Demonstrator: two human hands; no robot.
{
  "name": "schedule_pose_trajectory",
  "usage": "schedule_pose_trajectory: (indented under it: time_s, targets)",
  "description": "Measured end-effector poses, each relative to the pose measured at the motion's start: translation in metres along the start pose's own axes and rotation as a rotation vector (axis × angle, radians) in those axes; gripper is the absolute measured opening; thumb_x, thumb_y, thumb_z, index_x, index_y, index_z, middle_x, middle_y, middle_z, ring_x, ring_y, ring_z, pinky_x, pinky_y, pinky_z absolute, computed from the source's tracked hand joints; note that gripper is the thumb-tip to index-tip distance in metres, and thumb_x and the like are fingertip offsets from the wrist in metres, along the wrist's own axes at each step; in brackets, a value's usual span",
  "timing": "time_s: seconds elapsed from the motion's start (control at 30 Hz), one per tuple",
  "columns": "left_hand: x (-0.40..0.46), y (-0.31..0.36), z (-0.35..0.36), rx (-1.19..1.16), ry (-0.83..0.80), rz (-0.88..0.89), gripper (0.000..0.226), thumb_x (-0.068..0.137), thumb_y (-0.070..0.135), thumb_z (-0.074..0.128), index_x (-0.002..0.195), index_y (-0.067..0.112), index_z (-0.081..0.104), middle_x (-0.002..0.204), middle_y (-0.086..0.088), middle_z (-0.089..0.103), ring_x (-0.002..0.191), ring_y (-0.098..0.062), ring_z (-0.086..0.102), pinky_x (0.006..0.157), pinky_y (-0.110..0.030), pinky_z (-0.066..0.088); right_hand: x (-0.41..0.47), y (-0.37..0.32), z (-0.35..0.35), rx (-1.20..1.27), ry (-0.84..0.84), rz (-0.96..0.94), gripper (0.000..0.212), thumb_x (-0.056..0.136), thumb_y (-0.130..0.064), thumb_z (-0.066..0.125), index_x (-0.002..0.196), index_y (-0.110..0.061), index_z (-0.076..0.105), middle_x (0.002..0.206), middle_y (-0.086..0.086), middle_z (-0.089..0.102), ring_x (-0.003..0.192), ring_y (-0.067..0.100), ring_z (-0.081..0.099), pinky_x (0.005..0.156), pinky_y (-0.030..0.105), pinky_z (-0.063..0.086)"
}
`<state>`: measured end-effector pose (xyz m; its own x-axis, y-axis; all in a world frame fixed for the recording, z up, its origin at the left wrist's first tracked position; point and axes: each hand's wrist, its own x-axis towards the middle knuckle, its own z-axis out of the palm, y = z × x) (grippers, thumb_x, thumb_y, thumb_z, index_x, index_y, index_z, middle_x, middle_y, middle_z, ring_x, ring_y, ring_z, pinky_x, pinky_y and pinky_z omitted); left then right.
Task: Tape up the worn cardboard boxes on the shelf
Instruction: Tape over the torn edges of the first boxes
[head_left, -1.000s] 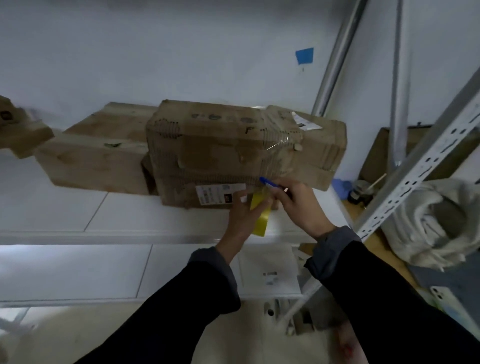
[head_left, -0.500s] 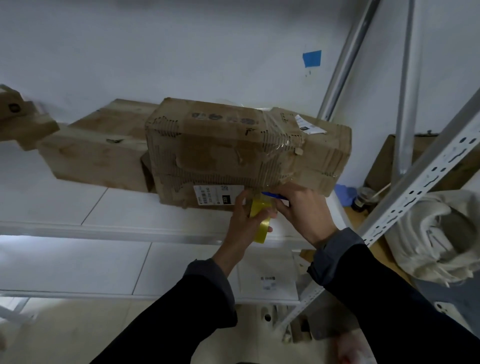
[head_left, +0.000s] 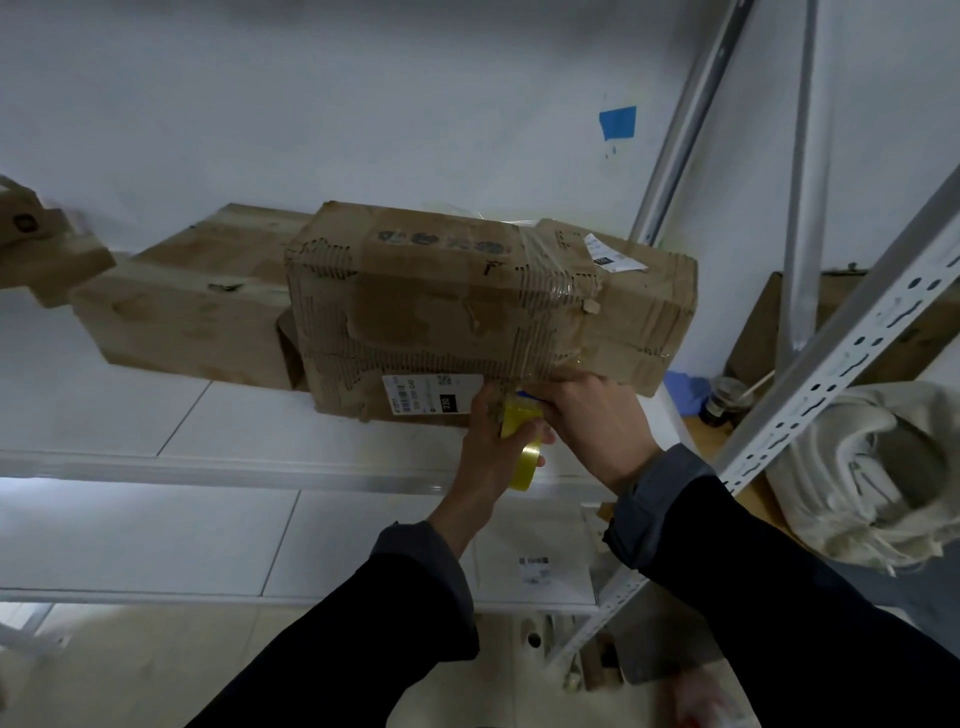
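A worn cardboard box sits on the white shelf, its brown skin peeled away in patches so the ribbed corrugated layer shows along the front and left edge. A band of clear glossy tape wraps over its top and down the front right of centre. A white shipping label at the lower front edge carries a black patch reading "220"; the smaller print beside it is too fine to read. A second white label lies on the top right; its text is unreadable.

The left hand grips a roll of yellowish translucent tape just below the box's lower front edge, fingers curled around it. The right hand is closed on a small blue object, held against the roll right under the box's bottom edge; what it is cannot be told. The 2 hands touch each other at the roll.

Behind and to the left lies a flatter, paler cardboard box, and another box juts in at the far left. A blue square of tape is stuck on the wall.

Compared with 0.5 s ago, the roll and both hands sit slightly closer under the box edge; the box itself has not shifted on the shelf.
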<state>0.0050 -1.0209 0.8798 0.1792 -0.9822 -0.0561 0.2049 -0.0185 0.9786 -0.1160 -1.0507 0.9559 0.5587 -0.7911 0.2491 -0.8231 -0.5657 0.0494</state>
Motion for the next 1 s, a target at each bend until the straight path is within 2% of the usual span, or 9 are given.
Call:
schedule_pose_trajectory:
  time_s: [0.2, 0.37, 0.43, 0.5, 0.6, 0.7, 0.77, 0.9, 1.0]
  targets:
    - [0.000, 0.001, 0.002, 0.030, 0.020, 0.020, 0.055, 0.095, 0.004, 0.064, 0.131, 0.036, 0.037, 0.084, 0.018, 0.071, 0.071, -0.004, 0.071, 0.067, -0.036, 0.062, 0.004, -0.007, -0.002, -0.102, -0.007, 0.019, 0.012, 0.094, -0.024, 0.058, 0.101, -0.028, 0.068, 0.095, -0.001, 0.064, 0.083, 0.026, 0.066, 0.057, 0.031, 0.041]
    - [-0.001, 0.001, 0.005, 0.031, 0.034, 0.045, 0.056, 0.095, 0.009, 0.066, 0.139, 0.031, 0.040, 0.103, 0.012, 0.065, 0.073, -0.003, 0.071, 0.071, -0.040, 0.063, 0.007, -0.012, -0.005, -0.250, -0.103, 0.037, 0.020, 0.085, -0.010, 0.062, 0.094, -0.027, 0.067, 0.088, -0.005, 0.064, 0.079, 0.022, 0.065, 0.054, 0.031, 0.034]
    - [-0.001, 0.002, 0.006, 0.036, 0.036, 0.043, 0.057, 0.095, 0.011, 0.067, 0.142, 0.030, 0.039, 0.109, 0.010, 0.063, 0.074, 0.000, 0.070, 0.069, -0.036, 0.063, 0.008, -0.015, -0.008, -0.283, -0.134, 0.045, 0.020, 0.081, -0.009, 0.066, 0.092, -0.025, 0.068, 0.086, -0.005, 0.064, 0.078, 0.022, 0.066, 0.054, 0.031, 0.036]
    - [-0.002, 0.001, 0.007, 0.055, 0.036, 0.045, 0.056, 0.096, 0.011, 0.066, 0.142, 0.030, 0.038, 0.111, 0.011, 0.060, 0.073, 0.010, 0.067, 0.062, -0.021, 0.059, 0.007, -0.019, -0.011, -0.308, -0.138, 0.051, 0.015, 0.080, -0.010, 0.070, 0.089, -0.022, 0.068, 0.087, -0.003, 0.064, 0.078, 0.022, 0.065, 0.055, 0.032, 0.036]
    - [-0.001, 0.000, 0.008, 0.049, 0.039, 0.034, 0.055, 0.098, 0.010, 0.063, 0.141, 0.030, 0.035, 0.099, 0.023, 0.056, 0.067, 0.021, 0.060, 0.053, -0.006, 0.047, 0.002, -0.024, -0.016, -0.339, -0.128, 0.071, 0.012, 0.086, -0.008, 0.064, 0.084, -0.020, 0.064, 0.089, -0.001, 0.063, 0.081, 0.023, 0.065, 0.058, 0.032, 0.036]
    - [0.003, -0.002, 0.007, 0.010, 0.051, 0.004, 0.059, 0.096, 0.011, 0.066, 0.145, 0.026, 0.038, 0.079, 0.021, 0.071, 0.072, -0.002, 0.070, 0.065, -0.027, 0.060, -0.001, -0.023, -0.020, -0.356, -0.134, 0.092, 0.020, 0.089, -0.003, 0.056, 0.080, -0.021, 0.055, 0.092, 0.001, 0.064, 0.088, 0.026, 0.066, 0.061, 0.032, 0.037]
    - [0.004, -0.004, 0.007, -0.004, 0.055, -0.021, 0.062, 0.096, 0.012, 0.066, 0.148, 0.028, 0.035, 0.083, 0.017, 0.074, 0.079, -0.015, 0.073, 0.071, -0.039, 0.063, -0.002, -0.019, -0.021, -0.358, -0.146, 0.109, 0.019, 0.092, -0.003, 0.052, 0.084, -0.019, 0.057, 0.096, 0.002, 0.064, 0.091, 0.026, 0.066, 0.062, 0.032, 0.036]
    - [0.006, -0.005, 0.004, -0.045, 0.072, -0.072, 0.071, 0.094, 0.017, 0.069, 0.151, 0.029, 0.029, 0.113, -0.008, 0.072, 0.081, -0.021, 0.075, 0.063, -0.031, 0.059, -0.006, 0.007, -0.005, -0.306, -0.138, 0.182, 0.015, 0.094, -0.006, 0.053, 0.096, -0.016, 0.064, 0.089, 0.001, 0.059, 0.086, 0.025, 0.066, 0.063, 0.033, 0.043]
    - [0.005, -0.005, 0.002, -0.041, 0.062, -0.081, 0.071, 0.093, 0.019, 0.071, 0.150, 0.029, 0.030, 0.119, -0.010, 0.068, 0.084, -0.021, 0.075, 0.064, -0.031, 0.059, -0.007, 0.032, 0.018, -0.153, -0.143, 0.270, 0.015, 0.096, -0.010, 0.051, 0.104, -0.014, 0.064, 0.094, 0.006, 0.063, 0.085, 0.029, 0.064, 0.069, 0.038, 0.052]
